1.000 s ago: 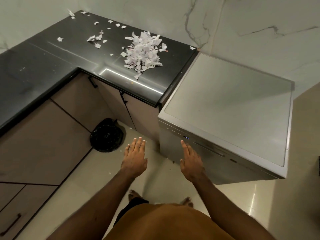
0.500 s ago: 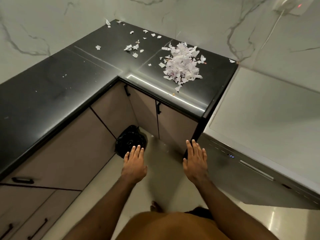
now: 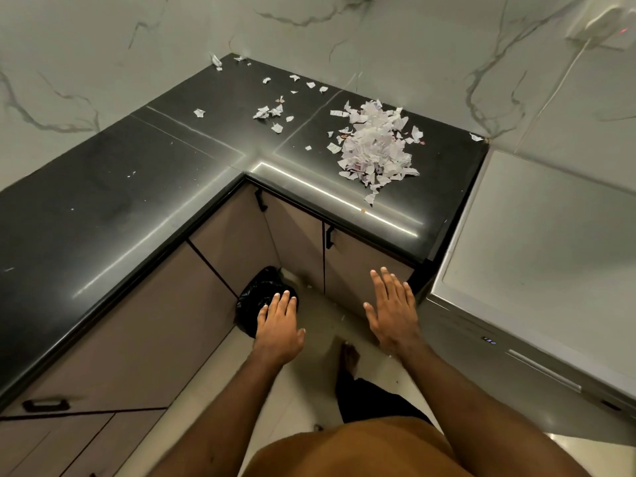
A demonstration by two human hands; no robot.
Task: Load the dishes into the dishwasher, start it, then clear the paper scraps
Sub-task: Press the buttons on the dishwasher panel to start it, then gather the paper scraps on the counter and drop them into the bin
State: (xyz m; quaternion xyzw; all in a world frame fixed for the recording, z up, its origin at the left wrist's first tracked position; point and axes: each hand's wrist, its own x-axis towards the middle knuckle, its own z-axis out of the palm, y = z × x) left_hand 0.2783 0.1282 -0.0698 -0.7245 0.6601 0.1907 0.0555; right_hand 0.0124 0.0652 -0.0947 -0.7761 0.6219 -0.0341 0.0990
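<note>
1. Left hand [image 3: 277, 327]: fingers straight and close together, palm down, holding nothing. It hangs in the air above the floor.
2. Right hand [image 3: 392, 311]: fingers straight and spread, palm down, likewise empty. It is beside the left hand, on the dishwasher's side.
3. Crumpled black plastic bin bag [image 3: 261, 287]: on the pale floor in the cabinet corner. It shows just past the left fingertips but lies lower than them.
4. Grey freestanding dishwasher [image 3: 550, 235]: to the right, with its door closed and a small display lit on the front edge. The loading and starting steps look done.
5. Glossy black L-shaped stone countertop [image 3: 155, 208]: ahead of both hands and above them.
6. Heaped pile of torn white paper scraps [image 3: 375, 146]: on the counter's right arm, near the dishwasher. Its long axis runs from the wall toward the front edge. It lies forward, up and slightly right, so the right hand is the nearer.
7. Loose stray white scraps [image 3: 268, 112]: scattered toward the back corner, well apart from the pile and nearer the left hand's side.
</note>
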